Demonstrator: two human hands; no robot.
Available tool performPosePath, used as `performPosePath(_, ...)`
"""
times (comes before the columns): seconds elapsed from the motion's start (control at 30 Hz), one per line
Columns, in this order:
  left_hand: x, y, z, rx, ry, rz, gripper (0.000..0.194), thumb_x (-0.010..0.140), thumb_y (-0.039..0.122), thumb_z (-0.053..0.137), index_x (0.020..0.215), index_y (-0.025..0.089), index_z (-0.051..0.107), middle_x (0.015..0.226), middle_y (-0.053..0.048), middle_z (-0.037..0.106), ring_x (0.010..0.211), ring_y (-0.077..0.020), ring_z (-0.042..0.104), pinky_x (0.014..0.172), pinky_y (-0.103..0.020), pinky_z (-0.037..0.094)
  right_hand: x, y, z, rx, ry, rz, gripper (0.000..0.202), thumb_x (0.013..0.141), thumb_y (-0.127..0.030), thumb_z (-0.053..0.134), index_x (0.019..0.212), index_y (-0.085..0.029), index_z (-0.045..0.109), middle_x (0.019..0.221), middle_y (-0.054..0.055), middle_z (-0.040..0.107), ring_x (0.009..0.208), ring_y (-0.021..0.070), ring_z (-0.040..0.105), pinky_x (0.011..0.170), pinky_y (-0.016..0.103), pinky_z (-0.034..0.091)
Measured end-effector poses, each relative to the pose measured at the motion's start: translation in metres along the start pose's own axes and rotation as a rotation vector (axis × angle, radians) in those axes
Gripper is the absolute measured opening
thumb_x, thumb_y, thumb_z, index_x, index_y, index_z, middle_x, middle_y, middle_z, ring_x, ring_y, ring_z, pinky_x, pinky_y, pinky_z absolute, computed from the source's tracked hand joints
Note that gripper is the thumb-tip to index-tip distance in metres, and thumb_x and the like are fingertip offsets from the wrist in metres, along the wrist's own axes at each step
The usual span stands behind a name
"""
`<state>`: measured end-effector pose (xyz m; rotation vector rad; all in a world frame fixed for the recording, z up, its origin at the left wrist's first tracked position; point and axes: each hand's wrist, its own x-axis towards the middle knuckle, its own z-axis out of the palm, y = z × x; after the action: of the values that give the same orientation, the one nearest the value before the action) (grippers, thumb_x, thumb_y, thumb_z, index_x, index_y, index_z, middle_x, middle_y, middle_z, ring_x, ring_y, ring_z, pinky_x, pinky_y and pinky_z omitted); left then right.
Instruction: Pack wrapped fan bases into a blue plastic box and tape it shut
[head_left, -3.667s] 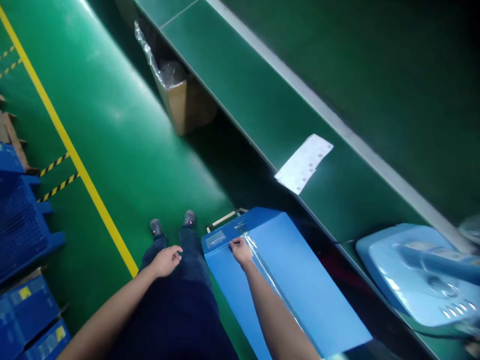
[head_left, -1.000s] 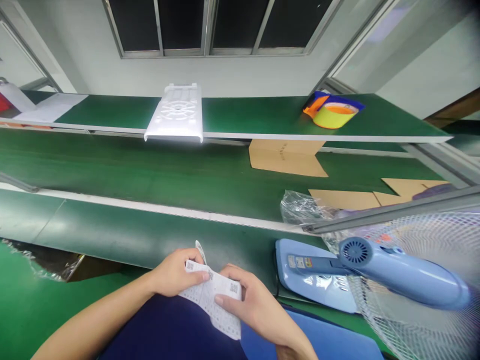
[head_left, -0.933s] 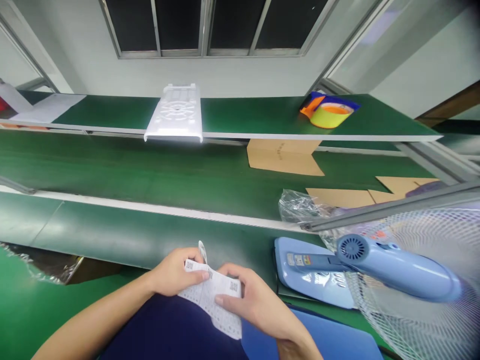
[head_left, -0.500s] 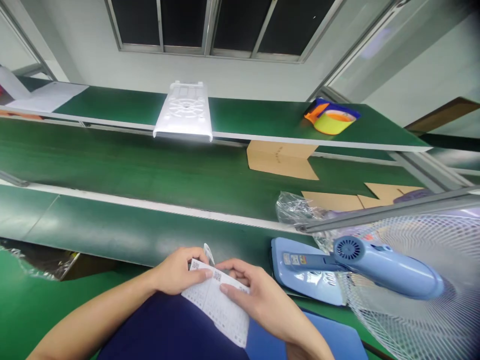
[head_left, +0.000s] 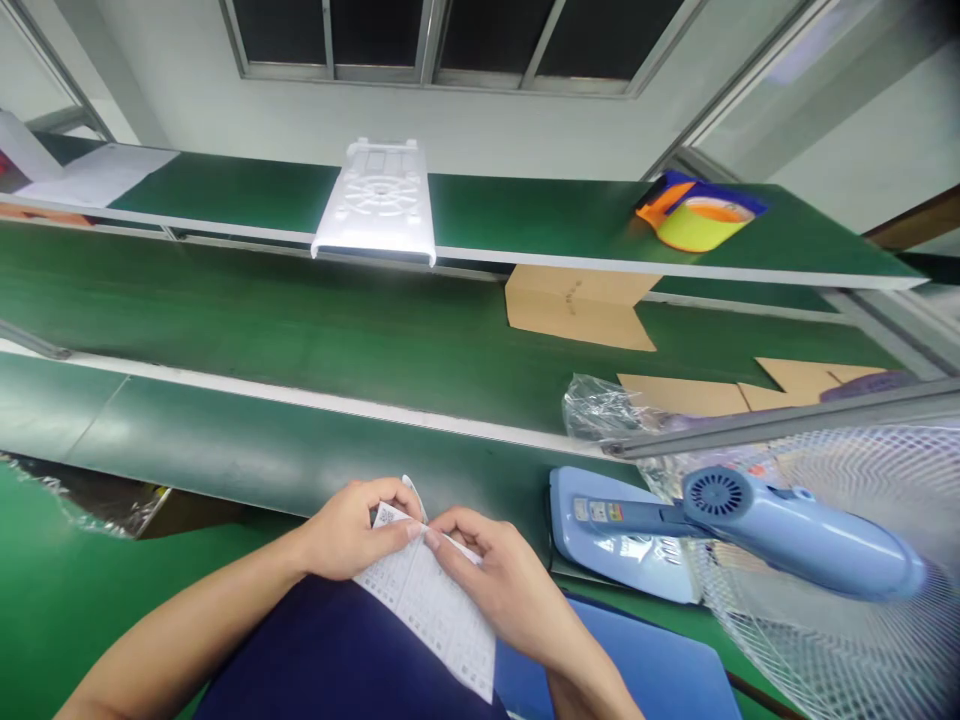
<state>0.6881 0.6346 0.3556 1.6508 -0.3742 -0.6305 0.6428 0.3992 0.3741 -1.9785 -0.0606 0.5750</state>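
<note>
A white sheet of printed labels with small codes and text lies slanted over my lap, its upper edge between my two hands. My left hand pinches the sheet's upper left corner, thumb on top and fingers curled behind. My right hand grips the upper edge just beside it, thumb and index fingertip close to the left thumb. A curled white strip sticks up behind the sheet between the hands. Whether a label is peeling off there is hidden by the fingers.
A blue fan with a mesh guard stands at the right. Ahead runs a green bench with cardboard and clear plastic wrap. On the shelf above sit a white plastic panel and a tape roll. A blue stool seat is at lower right.
My right hand has shifted left along the sheet's edge, so its fingertips now meet the left thumb. The camera view has tilted slightly down and turned left.
</note>
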Motion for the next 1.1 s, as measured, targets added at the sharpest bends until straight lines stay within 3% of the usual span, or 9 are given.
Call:
performPosePath(0.17,-0.005,0.011,-0.004,0.042,-0.012,0.009,0.012,0.093,0.031,0.071,0.092,0.021,0.077,0.092,0.0,0.079,0.083,-0.0157,0.067,0.079,-0.027,0.049,0.0,-0.005,-0.003,-0.001,-0.048,-0.07,0.033,0.106,-0.051,0.063,0.095,-0.024,0.079,0.074,-0.001,0.065,0.069,0.0156,0.051,0.063,0.029,0.035)
performPosePath(0.37,-0.007,0.009,-0.004,0.086,-0.006,0.088,0.011,0.093,0.03,0.073,0.094,0.021,0.079,0.094,-0.001,0.081,0.085,-0.0162,0.07,0.084,-0.027,0.052,0.003,-0.005,0.001,0.05,-0.056,-0.135,0.032,0.105,-0.048,0.065,0.089,-0.022,0.077,0.067,-0.003,0.058,0.063,0.0134,0.046,0.06,0.028,0.033)
performPosePath(0.77,-0.004,0.006,0.009,0.043,0.199,0.257,0.011,0.093,0.03,0.073,0.09,0.021,0.079,0.084,-0.003,0.075,0.072,-0.015,0.064,0.075,-0.029,0.052,0.015,0.003,0.012,0.24,0.096,-0.222,0.042,0.102,-0.056,0.066,0.083,-0.02,0.075,0.067,0.0,0.058,0.062,0.0145,0.049,0.059,0.028,0.036)
performPosePath(1.1,0.005,-0.001,0.001,-0.212,0.205,0.02,0.023,0.089,0.036,0.083,0.104,0.019,0.079,0.095,-0.006,0.079,0.079,-0.0168,0.068,0.071,-0.028,0.051,0.021,-0.007,-0.005,0.159,0.064,-0.097,0.043,0.104,-0.061,0.066,0.096,-0.021,0.08,0.085,0.003,0.076,0.075,0.0175,0.064,0.069,0.027,0.046)
